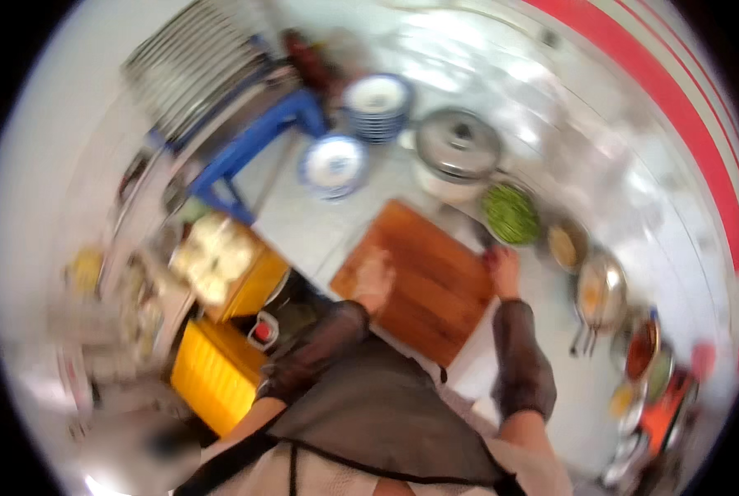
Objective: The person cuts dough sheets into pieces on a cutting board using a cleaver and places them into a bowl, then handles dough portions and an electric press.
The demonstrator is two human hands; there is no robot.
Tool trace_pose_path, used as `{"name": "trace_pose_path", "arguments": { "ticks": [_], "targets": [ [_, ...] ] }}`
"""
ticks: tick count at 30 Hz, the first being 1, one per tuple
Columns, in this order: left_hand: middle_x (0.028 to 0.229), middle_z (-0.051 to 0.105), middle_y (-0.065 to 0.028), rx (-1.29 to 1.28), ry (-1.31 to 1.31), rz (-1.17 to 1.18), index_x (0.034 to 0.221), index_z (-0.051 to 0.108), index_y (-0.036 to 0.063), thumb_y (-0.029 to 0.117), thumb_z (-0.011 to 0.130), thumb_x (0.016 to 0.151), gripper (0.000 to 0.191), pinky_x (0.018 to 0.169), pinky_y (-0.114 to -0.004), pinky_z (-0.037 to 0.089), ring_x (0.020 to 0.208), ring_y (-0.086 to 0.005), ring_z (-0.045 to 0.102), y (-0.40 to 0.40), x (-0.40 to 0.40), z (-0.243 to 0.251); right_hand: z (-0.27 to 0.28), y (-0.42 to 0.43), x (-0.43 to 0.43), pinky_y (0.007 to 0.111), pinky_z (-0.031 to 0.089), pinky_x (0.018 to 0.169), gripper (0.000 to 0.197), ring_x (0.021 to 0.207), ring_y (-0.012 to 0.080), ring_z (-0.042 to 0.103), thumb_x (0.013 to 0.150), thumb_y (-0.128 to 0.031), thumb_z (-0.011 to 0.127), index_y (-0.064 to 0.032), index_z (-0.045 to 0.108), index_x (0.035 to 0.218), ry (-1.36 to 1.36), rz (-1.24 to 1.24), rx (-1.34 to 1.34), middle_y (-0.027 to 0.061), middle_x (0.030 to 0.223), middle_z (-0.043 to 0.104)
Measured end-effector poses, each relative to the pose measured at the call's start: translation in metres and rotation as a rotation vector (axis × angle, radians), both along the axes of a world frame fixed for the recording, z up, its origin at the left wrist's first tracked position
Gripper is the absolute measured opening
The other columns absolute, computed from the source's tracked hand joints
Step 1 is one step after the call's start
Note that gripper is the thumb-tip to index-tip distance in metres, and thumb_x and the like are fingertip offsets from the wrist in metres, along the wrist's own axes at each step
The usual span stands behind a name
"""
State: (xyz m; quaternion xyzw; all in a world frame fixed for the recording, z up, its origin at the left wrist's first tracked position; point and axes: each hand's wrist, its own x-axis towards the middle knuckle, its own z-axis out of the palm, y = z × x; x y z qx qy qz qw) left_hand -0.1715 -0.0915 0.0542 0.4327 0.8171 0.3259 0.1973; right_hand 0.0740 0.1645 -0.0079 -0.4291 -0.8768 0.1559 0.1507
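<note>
A brown wooden cutting board (pixel 428 282) lies on the pale worktop before me. My left hand (pixel 375 278) is over the board's left part, blurred, with nothing seen in it. At the board's right corner, my right hand (pixel 504 266) is closed around the dark handle of a broad-bladed knife (pixel 462 224). The blade points up and left, beyond the board's far right edge, below a lidded pot (pixel 458 146). A bowl of green cut vegetables (pixel 510 212) stands just beyond my right hand. Motion blur hides the finger details. Dark sleeve covers are on both forearms.
Blue-rimmed plates (pixel 335 166) and a taller stack (pixel 377 105) stand at the far left of the worktop, near a blue frame (pixel 251 139). Pale pieces fill a yellow container (pixel 258 285) at left. Several bowls and a metal pan (pixel 601 291) line the right side.
</note>
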Motion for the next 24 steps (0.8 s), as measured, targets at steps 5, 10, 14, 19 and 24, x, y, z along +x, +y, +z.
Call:
{"name": "trace_pose_path", "arguments": {
  "ticks": [5,10,14,19,24],
  "targets": [
    [0.128,0.052,-0.0204,0.009,-0.109,0.264,0.124,0.051,0.0017,0.014,0.056,0.088,0.038,0.101,-0.039,0.039,0.120,-0.0348,0.049,-0.029,0.002,0.000,-0.014,-0.017,-0.021,0.045,0.040,0.088,0.030,0.099,0.0376,0.051,0.084,-0.010,0.059,-0.0021,0.058,0.113,0.161,0.091,0.015,0.0189,0.108,0.054],
    [0.109,0.064,-0.0111,0.292,-0.395,0.538,0.119,0.054,-0.0008,0.017,0.053,0.094,0.031,0.086,-0.028,0.047,0.097,-0.0156,0.060,-0.108,-0.029,-0.032,0.059,-0.135,-0.126,0.041,0.040,0.086,0.017,0.095,0.0326,0.051,0.089,-0.015,0.058,-0.0020,0.060,0.101,0.503,0.395,-0.288,0.0138,0.098,0.057],
    [0.101,0.065,-0.0093,0.283,-0.353,0.677,0.115,0.056,-0.0018,0.017,0.055,0.094,0.029,0.077,-0.026,0.047,0.088,-0.0129,0.059,-0.153,-0.046,0.002,0.058,-0.234,-0.159,0.039,0.042,0.083,0.016,0.093,0.0300,0.052,0.089,-0.017,0.059,-0.0006,0.059,0.089,0.454,0.583,-0.496,0.0133,0.096,0.058],
    [0.113,0.063,-0.0119,0.549,-0.402,0.942,0.120,0.056,0.0011,0.012,0.053,0.093,0.029,0.092,-0.031,0.045,0.105,-0.0186,0.058,-0.299,-0.072,-0.004,0.047,-0.362,-0.205,0.037,0.043,0.079,0.021,0.087,0.0313,0.054,0.089,-0.018,0.060,0.0023,0.059,0.085,0.172,0.880,-0.696,0.0139,0.087,0.058],
    [0.106,0.065,-0.0109,0.602,-0.302,1.320,0.113,0.059,-0.0021,0.019,0.058,0.092,0.030,0.085,-0.030,0.047,0.097,-0.0186,0.060,-0.431,-0.060,0.000,0.038,-0.428,-0.254,0.034,0.045,0.074,0.019,0.081,0.0257,0.056,0.088,-0.019,0.061,0.0008,0.062,0.089,0.090,1.220,-0.656,0.0116,0.085,0.058]
  ]
}}
